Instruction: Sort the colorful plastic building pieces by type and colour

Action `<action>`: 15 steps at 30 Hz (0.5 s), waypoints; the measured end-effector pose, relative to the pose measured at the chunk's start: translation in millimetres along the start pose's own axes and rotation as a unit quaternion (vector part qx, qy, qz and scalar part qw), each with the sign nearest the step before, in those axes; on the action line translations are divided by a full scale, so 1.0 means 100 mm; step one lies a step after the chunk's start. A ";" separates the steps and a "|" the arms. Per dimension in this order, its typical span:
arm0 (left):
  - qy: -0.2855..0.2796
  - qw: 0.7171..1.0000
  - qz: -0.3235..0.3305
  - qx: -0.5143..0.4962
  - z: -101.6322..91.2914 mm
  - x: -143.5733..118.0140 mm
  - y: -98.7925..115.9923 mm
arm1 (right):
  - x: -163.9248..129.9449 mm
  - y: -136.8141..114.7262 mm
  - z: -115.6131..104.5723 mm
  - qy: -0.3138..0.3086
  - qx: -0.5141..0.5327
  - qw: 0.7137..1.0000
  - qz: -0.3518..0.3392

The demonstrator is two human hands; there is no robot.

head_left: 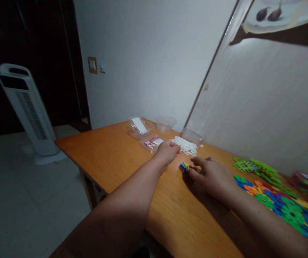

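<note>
The smooth orange-brown wooden table (121,157) is running diagonally across the middle of the frame, with a tall white plastic tower fan (27,111) leaning in at the upper left. Along the right edge a heap of flat, gear-shaped foam pieces in green, blue and orange (283,200) is spreading out, kinda spongy looking. Near the centre, the left hand (167,152) is curling into a loose fist beside a pile of small white square tiles (186,145); can't tell if it's pinching anything. The right hand (210,175) is lying low on the table, fingertips pressing together around a small multicoloured stack of flat pieces (183,166) dead centre. Clear plastic tubs (166,123) are sitting behind.
</note>
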State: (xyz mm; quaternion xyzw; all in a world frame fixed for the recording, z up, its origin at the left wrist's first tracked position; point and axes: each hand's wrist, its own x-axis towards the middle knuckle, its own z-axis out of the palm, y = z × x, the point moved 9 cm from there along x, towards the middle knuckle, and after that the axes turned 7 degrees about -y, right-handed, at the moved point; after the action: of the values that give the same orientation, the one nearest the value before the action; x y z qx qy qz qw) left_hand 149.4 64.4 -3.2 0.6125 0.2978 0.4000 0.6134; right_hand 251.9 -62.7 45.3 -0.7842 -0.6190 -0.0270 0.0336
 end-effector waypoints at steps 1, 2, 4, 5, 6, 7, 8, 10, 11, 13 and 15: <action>0.001 1.000 -0.002 0.003 0.00 0.00 -0.01 | -0.01 0.02 -0.02 0.008 0.007 1.000 0.001; 0.002 1.000 -0.006 0.006 -0.01 0.01 -0.02 | -0.04 0.04 -0.04 0.019 0.014 1.000 0.003; 0.003 1.000 -0.014 0.015 -0.01 0.02 -0.04 | -0.11 0.08 -0.09 0.043 0.025 0.999 0.007; 0.002 1.000 -0.019 0.020 -0.01 0.02 -0.05 | -0.16 0.09 -0.12 0.058 0.032 0.998 0.004; 0.001 0.999 -0.023 0.025 0.00 0.02 -0.06 | -0.21 0.10 -0.15 0.073 0.041 0.997 -0.004; -0.001 0.999 -0.026 0.030 0.00 0.03 -0.07 | -0.28 0.11 -0.17 0.087 0.051 0.995 -0.016; -0.004 0.999 -0.027 0.037 0.01 0.03 -0.08 | -0.35 0.10 -0.19 0.098 0.063 0.993 -0.032; -0.013 0.998 -0.025 0.049 0.03 0.04 -0.12 | -0.51 0.10 -0.21 0.112 0.088 0.988 -0.065; -0.018 0.998 -0.023 0.057 0.04 0.05 -0.14 | -0.59 0.11 -0.21 0.116 0.098 0.985 -0.079; -0.029 0.996 -0.017 0.086 0.07 0.06 -0.19 | -0.76 0.14 -0.21 0.128 0.108 0.981 -0.101; -0.039 0.991 -0.002 0.130 0.09 0.08 -0.22 | -0.93 0.17 -0.18 0.138 0.111 0.975 -0.135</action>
State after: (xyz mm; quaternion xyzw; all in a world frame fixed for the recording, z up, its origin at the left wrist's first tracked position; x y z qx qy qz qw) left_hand 164.0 67.7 -23.7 0.7018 0.3245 0.3319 0.5403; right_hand 247.2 -158.6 55.0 -0.6736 -0.7077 -0.0705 0.2013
